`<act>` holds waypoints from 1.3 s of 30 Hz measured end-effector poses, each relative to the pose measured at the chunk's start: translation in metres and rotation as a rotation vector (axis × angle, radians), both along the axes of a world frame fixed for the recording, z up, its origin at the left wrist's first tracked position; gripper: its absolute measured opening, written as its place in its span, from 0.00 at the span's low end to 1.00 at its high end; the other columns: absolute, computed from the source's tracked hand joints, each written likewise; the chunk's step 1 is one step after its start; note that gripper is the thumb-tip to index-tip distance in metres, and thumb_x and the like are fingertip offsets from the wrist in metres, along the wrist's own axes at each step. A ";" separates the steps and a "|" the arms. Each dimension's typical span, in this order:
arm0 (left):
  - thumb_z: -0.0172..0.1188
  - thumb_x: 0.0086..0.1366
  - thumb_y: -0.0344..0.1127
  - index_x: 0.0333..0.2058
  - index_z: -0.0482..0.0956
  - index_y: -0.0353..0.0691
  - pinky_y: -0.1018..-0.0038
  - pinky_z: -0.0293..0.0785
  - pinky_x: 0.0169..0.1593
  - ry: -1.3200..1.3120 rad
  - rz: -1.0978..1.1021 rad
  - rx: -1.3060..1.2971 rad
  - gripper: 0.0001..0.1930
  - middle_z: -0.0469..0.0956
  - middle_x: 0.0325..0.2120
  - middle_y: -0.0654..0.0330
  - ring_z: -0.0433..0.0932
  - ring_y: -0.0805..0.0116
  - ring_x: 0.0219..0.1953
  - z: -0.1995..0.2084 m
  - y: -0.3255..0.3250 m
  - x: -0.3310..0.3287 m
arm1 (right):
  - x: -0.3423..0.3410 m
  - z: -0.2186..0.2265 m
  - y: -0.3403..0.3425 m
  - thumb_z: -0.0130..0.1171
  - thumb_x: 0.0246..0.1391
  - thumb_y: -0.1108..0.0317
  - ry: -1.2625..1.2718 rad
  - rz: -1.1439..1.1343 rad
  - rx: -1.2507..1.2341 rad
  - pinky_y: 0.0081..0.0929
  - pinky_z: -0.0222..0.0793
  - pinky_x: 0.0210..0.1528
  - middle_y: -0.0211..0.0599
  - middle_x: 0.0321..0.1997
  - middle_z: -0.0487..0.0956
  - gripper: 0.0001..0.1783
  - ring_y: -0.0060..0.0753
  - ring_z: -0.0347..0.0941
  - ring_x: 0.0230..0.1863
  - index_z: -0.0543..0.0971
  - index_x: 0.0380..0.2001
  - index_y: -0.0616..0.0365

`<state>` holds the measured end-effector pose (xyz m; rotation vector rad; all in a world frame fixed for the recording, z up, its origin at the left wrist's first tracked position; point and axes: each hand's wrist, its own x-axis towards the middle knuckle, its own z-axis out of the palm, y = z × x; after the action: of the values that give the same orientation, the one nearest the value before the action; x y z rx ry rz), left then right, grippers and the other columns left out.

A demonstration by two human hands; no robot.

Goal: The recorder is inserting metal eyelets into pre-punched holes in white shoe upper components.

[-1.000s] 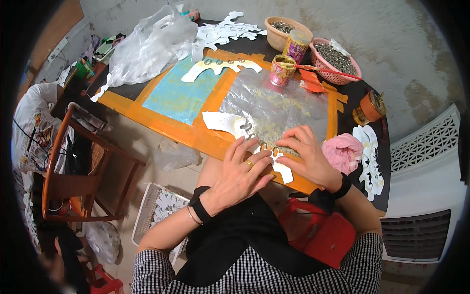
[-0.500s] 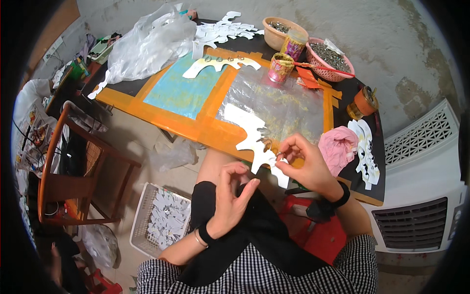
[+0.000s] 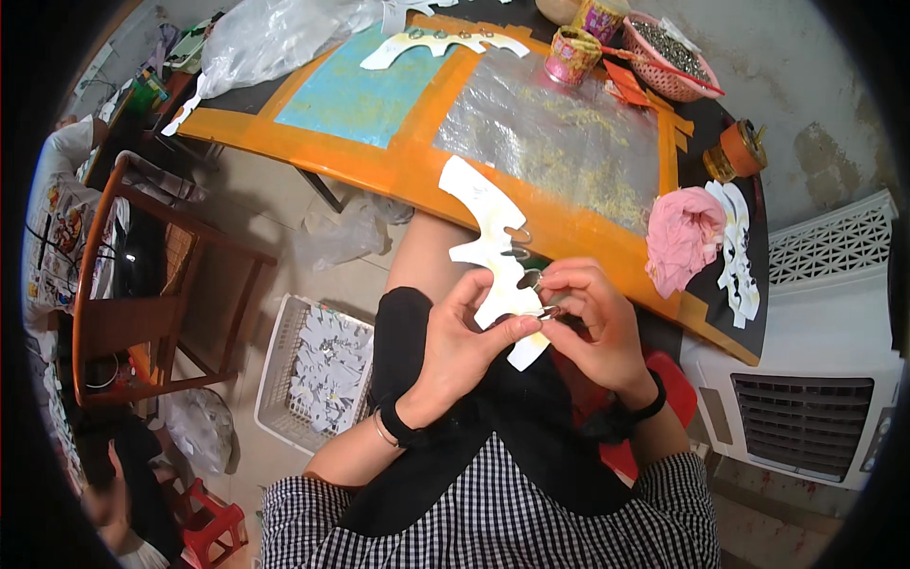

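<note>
A white scallop-edged cut-out strip (image 3: 485, 211), like card or foam, is held in the air over my lap, just off the table's front edge. My left hand (image 3: 453, 346) is closed on its lower part, thumb on top. Several small metal rings sit in the notches along its right side. With fingertips pinched, my right hand (image 3: 602, 332) grips a small metal ring (image 3: 550, 312) at the lowest notch; its fingers partly hide the ring. A similar white strip with rings (image 3: 445, 44) lies on the far side of the table.
Toward the back stand a pink cup (image 3: 572, 59) and a pink basket of metal rings (image 3: 668, 59). At right are an orange jar (image 3: 736, 152), a pink cloth bundle (image 3: 684, 237) and stacked white strips (image 3: 736, 256). A white floor basket (image 3: 284, 365) holds cut-outs. Another person shows at lower left.
My left hand, apart with fingers spread before, has moved right and taken hold of the strip. My right hand stays at the strip's edge. The view has shifted, so the table sits higher.
</note>
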<state>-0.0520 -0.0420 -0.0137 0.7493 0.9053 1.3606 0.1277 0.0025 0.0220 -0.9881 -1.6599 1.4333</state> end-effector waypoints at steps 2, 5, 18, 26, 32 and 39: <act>0.72 0.59 0.21 0.54 0.74 0.31 0.78 0.78 0.51 0.038 0.015 0.005 0.24 0.79 0.48 0.60 0.78 0.75 0.51 0.004 0.000 0.000 | 0.005 0.005 0.003 0.68 0.52 0.82 -0.050 0.074 0.205 0.21 0.74 0.50 0.35 0.48 0.76 0.22 0.22 0.75 0.47 0.78 0.50 0.59; 0.71 0.60 0.21 0.56 0.72 0.29 0.78 0.78 0.51 0.116 -0.015 0.010 0.26 0.79 0.50 0.59 0.77 0.76 0.52 0.007 -0.001 -0.005 | 0.003 0.010 0.002 0.71 0.49 0.80 -0.127 0.037 0.290 0.21 0.74 0.47 0.35 0.46 0.75 0.17 0.25 0.76 0.44 0.82 0.43 0.59; 0.70 0.61 0.22 0.60 0.70 0.35 0.79 0.76 0.51 0.276 -0.069 0.004 0.30 0.79 0.49 0.61 0.77 0.78 0.51 0.009 -0.007 0.001 | 0.003 0.000 -0.002 0.73 0.44 0.80 -0.313 -0.063 0.613 0.23 0.72 0.35 0.32 0.39 0.74 0.11 0.26 0.76 0.35 0.85 0.34 0.57; 0.73 0.56 0.20 0.58 0.71 0.34 0.83 0.73 0.45 0.460 -0.084 -0.004 0.31 0.77 0.49 0.64 0.75 0.82 0.45 0.013 0.000 -0.004 | -0.004 -0.019 -0.001 0.72 0.44 0.80 -0.069 -0.153 0.338 0.21 0.71 0.44 0.34 0.44 0.72 0.10 0.26 0.74 0.41 0.83 0.31 0.59; 0.74 0.57 0.21 0.59 0.70 0.33 0.80 0.74 0.51 0.435 -0.089 0.007 0.32 0.77 0.52 0.62 0.77 0.77 0.51 0.011 0.002 -0.004 | -0.009 -0.034 -0.008 0.70 0.46 0.82 0.099 -0.221 0.173 0.22 0.70 0.50 0.37 0.45 0.70 0.08 0.27 0.71 0.47 0.81 0.30 0.62; 0.73 0.61 0.29 0.61 0.70 0.35 0.76 0.78 0.48 0.337 -0.157 0.057 0.31 0.81 0.49 0.57 0.79 0.75 0.47 0.006 0.002 -0.016 | -0.016 -0.039 -0.001 0.67 0.47 0.87 0.321 -0.222 0.176 0.20 0.71 0.52 0.40 0.50 0.66 0.19 0.22 0.70 0.47 0.70 0.36 0.59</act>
<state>-0.0682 -0.0402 -0.0082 1.0930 1.0489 1.1439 0.1119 0.0014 -0.0173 -0.7708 -1.3697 1.2041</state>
